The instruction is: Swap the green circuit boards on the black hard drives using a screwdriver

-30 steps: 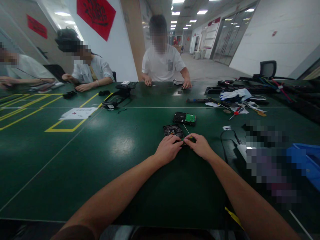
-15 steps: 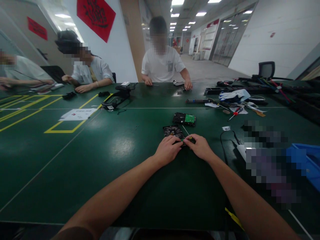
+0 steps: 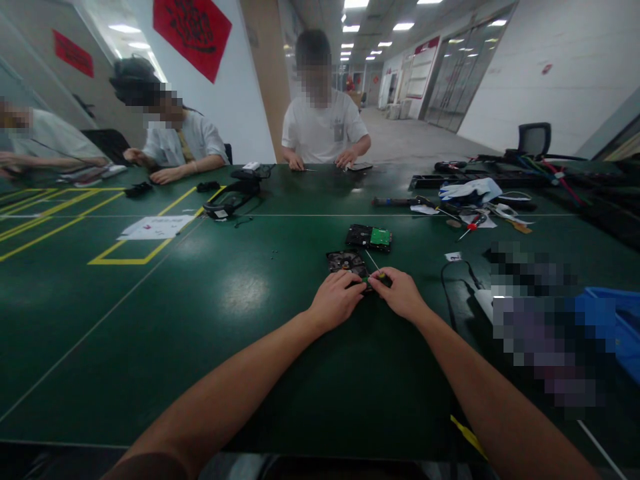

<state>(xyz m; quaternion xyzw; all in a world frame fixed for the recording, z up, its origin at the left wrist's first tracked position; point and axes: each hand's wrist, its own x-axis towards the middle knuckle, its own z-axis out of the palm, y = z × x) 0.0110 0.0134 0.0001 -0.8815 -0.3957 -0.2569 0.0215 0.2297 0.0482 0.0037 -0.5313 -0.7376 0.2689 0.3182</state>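
An opened black hard drive [image 3: 346, 261] lies flat on the green table just beyond my hands. My left hand [image 3: 336, 298] is closed at the drive's near edge, its fingertips pinching a small green circuit board [image 3: 365, 281]. A screwdriver [image 3: 373, 261] is tucked in my right hand [image 3: 401, 292], its thin shaft slanting up and to the left, a bit of yellow on the handle. My right thumb and forefinger also meet at the board's right end. Behind sits a second hard drive [image 3: 358, 235] with a green board on it. My fingers partly cover the small board.
Tiny screws [image 3: 273, 254] lie to the left. Gloves [image 3: 470, 191], a red-handled screwdriver [image 3: 472, 227] and other tools are at the back right. A blue bin [image 3: 595, 313] stands at the right. A co-worker [image 3: 325, 123] sits opposite; two more people are at the left.
My hands stay almost in the same place on the board. Across the table, the co-worker's hand at the right has moved left, toward their other hand.
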